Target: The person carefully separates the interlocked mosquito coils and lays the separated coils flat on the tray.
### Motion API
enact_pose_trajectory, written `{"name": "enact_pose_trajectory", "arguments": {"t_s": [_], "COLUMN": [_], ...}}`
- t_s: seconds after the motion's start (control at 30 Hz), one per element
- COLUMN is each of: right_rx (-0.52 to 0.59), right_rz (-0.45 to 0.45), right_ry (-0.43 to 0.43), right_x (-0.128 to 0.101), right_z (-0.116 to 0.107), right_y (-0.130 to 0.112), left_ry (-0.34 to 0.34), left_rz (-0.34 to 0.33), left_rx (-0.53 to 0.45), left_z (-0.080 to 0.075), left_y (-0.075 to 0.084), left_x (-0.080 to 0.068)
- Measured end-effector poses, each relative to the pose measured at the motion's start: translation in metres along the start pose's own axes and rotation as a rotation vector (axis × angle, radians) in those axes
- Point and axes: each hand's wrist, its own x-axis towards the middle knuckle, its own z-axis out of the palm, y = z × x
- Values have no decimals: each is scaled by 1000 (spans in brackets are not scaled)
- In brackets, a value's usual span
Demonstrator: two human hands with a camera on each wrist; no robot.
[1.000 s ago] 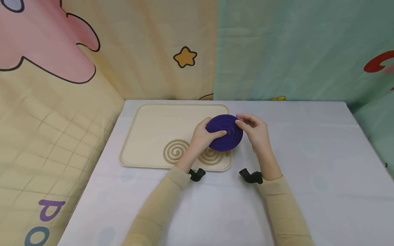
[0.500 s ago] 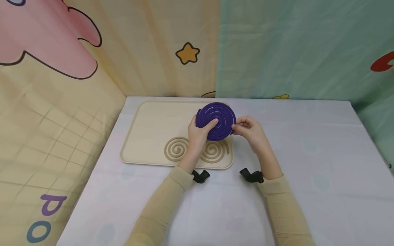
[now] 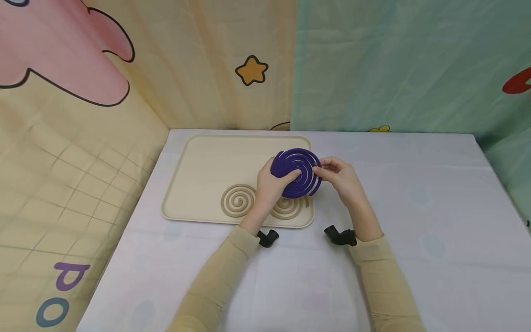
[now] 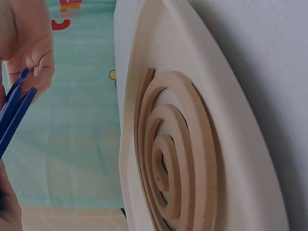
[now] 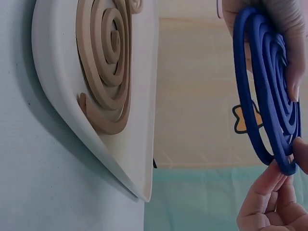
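Over the tray (image 3: 215,161), right end: purple coil (image 3: 290,163), up in the air between both hands, not touching tray or bench (image 3: 307,276).
Left hand (image 3: 269,186): clamped on the purple coil, thumb across its face near the centre; fingers behind, mostly hidden.
Right hand (image 3: 341,177): thumb and forefinger together, pinching the coil's edge on its right side.
Outer strand (image 5: 240,62): stands off from the inner turns for part of its run. Ends show at upper left and lower right; suggests two nested spirals, can't confirm.
Tan coils: left tan coil (image 3: 238,200) and right tan coil (image 3: 286,208) side by side on the tray, near its front edge; right one partly hidden in head view.
Step in hand: my read, parting the purple turns. Gaps open, pieces not yet free.
Next move: calls for left hand firm at the centre, right hand easing the strand out along the spiral, little by little.
Watch: strand looks thin, maybe brittle; a sharp sideways tug could snap it.
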Motion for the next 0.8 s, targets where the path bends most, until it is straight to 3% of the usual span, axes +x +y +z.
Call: {"name": "enact_pose_trajectory", "arguments": {"t_s": [0.1, 0.2, 0.3, 0.47, 0.6, 0.8], "right_rx": [-59, -86, -17, 174, 219, 97], "right_rz": [-6, -19, -27, -6, 37, 57], "right_ry": [24, 34, 32, -8, -36, -68], "right_x": [0, 0, 0, -2, -2, -1], "right_z": [-1, -2, -1, 8, 14, 12], "right_y": [-2, -2, -2, 0, 0, -1], "left_ry": [-62, -97, -86, -5, 46, 27], "left_rz": [13, 15, -14, -87, -86, -13], "left_rx": [75, 78, 7, -190, -295, -156], "left_z": [-1, -3, -5, -5, -5, -11], "left_y": [1, 3, 4, 4, 2, 0], "left_x": [1, 2, 3, 1, 0, 0]}}
